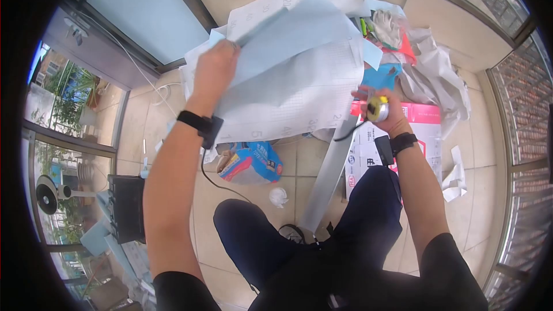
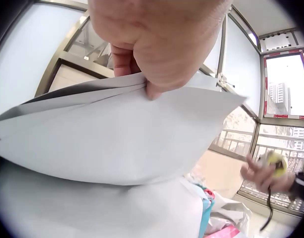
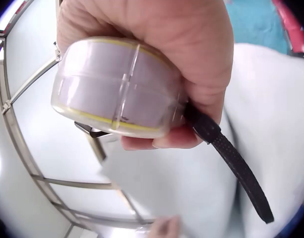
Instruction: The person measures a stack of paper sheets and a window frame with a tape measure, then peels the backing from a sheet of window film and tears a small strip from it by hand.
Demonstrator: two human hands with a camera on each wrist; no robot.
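Observation:
My left hand (image 1: pixel 216 70) pinches the edge of a large paper sheet (image 1: pixel 305 101), pale blue on one side and white with a printed grid and numbers on the other. In the left wrist view, several layers of this paper (image 2: pixel 122 134) meet between thumb and fingers. The sheet is lifted and bowed, covering much of what lies beneath. At the right, my right hand (image 1: pixel 394 120) grips a round tape measure (image 1: pixel 378 108) with a clear case and yellow trim. Its black wrist strap (image 3: pixel 241 168) dangles in the right wrist view.
A pink and white box (image 1: pixel 423 138) lies right, beside a long grey flat strip (image 1: pixel 329 175). Gloves (image 1: pixel 387 29) and crumpled wrapping (image 1: pixel 438 75) sit back right. On the tiled floor are a blue bag (image 1: pixel 253 162) and a crumpled white ball (image 1: pixel 278 197); a black case (image 1: pixel 127 207) stands left.

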